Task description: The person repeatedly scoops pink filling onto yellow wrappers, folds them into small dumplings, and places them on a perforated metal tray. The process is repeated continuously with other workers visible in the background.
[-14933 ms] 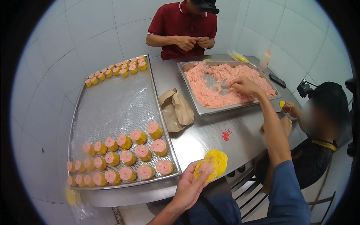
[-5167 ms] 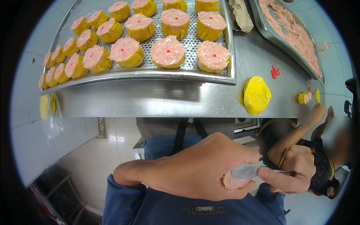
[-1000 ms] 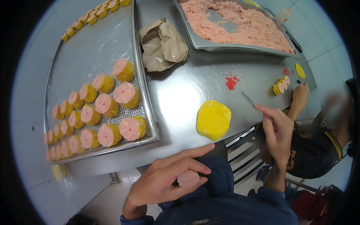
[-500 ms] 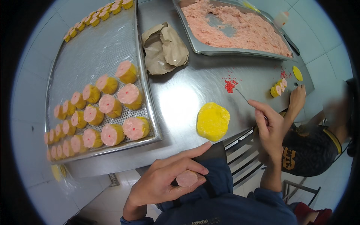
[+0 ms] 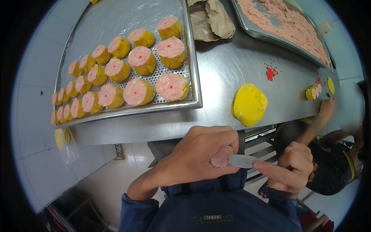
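Observation:
In front of my body, my left hand point(image 5: 193, 152) is wrapped round a dumpling whose pink filling point(image 5: 221, 157) shows at the top of the fist. My right hand point(image 5: 292, 168) grips a flat metal spatula point(image 5: 242, 161), index finger stretched along it. The blade's tip meets the edge of that filling. A round yellow wrapper point(image 5: 250, 105) lies on the steel table beyond my hands. To the left, a perforated metal tray point(image 5: 160, 108) bears rows of yellow-wrapped dumplings point(image 5: 140, 92) with pink tops, several with a red dot.
Small red bits point(image 5: 271, 73) lie behind the wrapper. A crumpled brown paper bag point(image 5: 216, 21) and a deep pan point(image 5: 276, 38) of pink filling stand at the back. On the right, a co-worker's hand point(image 5: 327, 106) is by a few dumplings point(image 5: 313, 92).
My right hand has brought the spatula from near the red bits back to the dumpling. My left fingers have closed more tightly round it and turned. The view has shifted left and down.

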`<act>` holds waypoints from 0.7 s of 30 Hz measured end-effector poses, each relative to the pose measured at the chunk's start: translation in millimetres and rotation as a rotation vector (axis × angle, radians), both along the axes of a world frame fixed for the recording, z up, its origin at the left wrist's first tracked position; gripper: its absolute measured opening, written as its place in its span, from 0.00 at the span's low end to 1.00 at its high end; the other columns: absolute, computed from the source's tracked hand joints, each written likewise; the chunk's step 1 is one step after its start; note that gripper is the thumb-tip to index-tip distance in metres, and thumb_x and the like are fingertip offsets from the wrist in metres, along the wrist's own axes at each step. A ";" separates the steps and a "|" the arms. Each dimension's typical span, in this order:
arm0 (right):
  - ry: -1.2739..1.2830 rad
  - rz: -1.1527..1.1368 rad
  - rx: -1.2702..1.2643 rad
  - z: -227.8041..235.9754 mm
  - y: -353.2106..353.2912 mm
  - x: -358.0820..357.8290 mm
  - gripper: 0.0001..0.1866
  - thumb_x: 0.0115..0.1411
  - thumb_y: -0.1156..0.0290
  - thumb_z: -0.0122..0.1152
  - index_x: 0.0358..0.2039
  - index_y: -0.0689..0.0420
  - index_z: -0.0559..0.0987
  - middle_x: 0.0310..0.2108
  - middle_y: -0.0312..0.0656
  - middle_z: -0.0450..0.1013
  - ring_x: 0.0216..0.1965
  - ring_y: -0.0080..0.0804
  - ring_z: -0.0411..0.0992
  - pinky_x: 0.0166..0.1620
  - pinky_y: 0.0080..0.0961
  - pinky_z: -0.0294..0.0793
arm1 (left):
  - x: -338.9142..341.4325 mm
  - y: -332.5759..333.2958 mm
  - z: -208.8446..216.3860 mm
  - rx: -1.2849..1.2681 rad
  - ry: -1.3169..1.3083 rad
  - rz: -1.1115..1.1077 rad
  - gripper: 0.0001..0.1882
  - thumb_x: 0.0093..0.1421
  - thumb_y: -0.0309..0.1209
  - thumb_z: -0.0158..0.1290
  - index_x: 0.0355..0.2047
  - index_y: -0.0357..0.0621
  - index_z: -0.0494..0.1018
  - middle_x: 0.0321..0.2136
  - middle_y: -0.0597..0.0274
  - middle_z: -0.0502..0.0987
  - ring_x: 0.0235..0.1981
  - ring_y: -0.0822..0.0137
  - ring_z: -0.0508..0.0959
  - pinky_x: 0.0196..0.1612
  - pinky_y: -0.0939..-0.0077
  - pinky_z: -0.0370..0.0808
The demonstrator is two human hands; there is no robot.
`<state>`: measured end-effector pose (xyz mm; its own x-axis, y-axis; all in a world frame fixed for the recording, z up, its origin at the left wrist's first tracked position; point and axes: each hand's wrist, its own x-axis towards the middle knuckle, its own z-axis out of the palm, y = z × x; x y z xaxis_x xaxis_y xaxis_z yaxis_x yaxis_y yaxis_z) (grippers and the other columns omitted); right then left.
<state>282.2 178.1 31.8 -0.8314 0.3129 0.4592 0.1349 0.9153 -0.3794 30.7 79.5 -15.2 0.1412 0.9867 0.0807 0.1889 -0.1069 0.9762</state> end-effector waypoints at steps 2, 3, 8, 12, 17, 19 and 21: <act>-0.103 -0.009 0.030 0.3 -2.3 -0.2 0.21 0.39 0.64 0.67 0.37 0.47 0.94 0.18 0.28 0.53 0.16 0.23 0.53 0.22 0.26 0.48 | 0.8 -0.6 -2.5 0.044 0.080 0.028 0.15 0.50 0.24 0.71 0.32 0.41 0.73 0.25 0.60 0.73 0.29 0.57 0.76 0.33 0.67 0.72; -0.082 -0.032 0.009 -0.6 -3.0 0.3 0.21 0.40 0.64 0.67 0.37 0.48 0.94 0.18 0.28 0.53 0.16 0.23 0.54 0.22 0.26 0.49 | 0.9 -0.9 -3.9 0.067 0.126 0.044 0.15 0.50 0.23 0.70 0.32 0.41 0.73 0.27 0.59 0.73 0.31 0.57 0.76 0.34 0.67 0.73; 0.113 -0.158 -0.047 -11.9 -1.1 4.3 0.28 0.35 0.67 0.68 0.42 0.43 0.95 0.18 0.27 0.50 0.17 0.23 0.53 0.23 0.26 0.49 | -3.9 -10.5 -3.1 0.014 0.021 0.226 0.19 0.50 0.25 0.73 0.40 0.44 0.78 0.37 0.61 0.77 0.42 0.61 0.78 0.46 0.70 0.74; 0.093 -0.180 -0.071 -15.7 7.1 7.5 0.16 0.47 0.77 0.67 0.37 0.57 0.92 0.19 0.30 0.57 0.18 0.25 0.56 0.24 0.26 0.53 | -12.6 -25.3 4.0 -0.014 0.180 0.322 0.24 0.54 0.24 0.72 0.52 0.44 0.78 0.44 0.57 0.78 0.47 0.56 0.79 0.52 0.67 0.76; 0.146 -0.183 -0.106 -30.7 19.6 2.0 0.27 0.38 0.75 0.65 0.42 0.51 0.94 0.18 0.31 0.56 0.18 0.24 0.58 0.22 0.26 0.52 | -15.5 -24.5 1.2 0.033 0.422 0.296 0.24 0.58 0.24 0.71 0.55 0.45 0.78 0.50 0.55 0.80 0.51 0.53 0.80 0.54 0.63 0.77; 0.154 -0.189 -0.143 -36.5 23.7 -0.2 0.27 0.38 0.77 0.64 0.42 0.53 0.93 0.18 0.32 0.58 0.18 0.26 0.59 0.23 0.27 0.54 | -14.6 -24.5 6.1 0.004 0.386 0.316 0.23 0.58 0.24 0.71 0.54 0.44 0.79 0.50 0.55 0.80 0.52 0.53 0.80 0.54 0.63 0.78; 0.146 -0.218 -0.188 -42.1 28.0 -2.5 0.25 0.39 0.79 0.63 0.41 0.57 0.93 0.18 0.35 0.62 0.18 0.28 0.60 0.24 0.27 0.57 | -17.3 -32.4 22.1 -0.007 0.362 0.331 0.23 0.58 0.24 0.70 0.54 0.44 0.79 0.49 0.55 0.80 0.53 0.53 0.81 0.54 0.64 0.78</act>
<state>279.6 206.1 -10.4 -0.6649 0.5673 0.4859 0.2517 0.7826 -0.5694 13.3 47.2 7.0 -0.1623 0.9837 0.0771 0.5392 0.0230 0.8419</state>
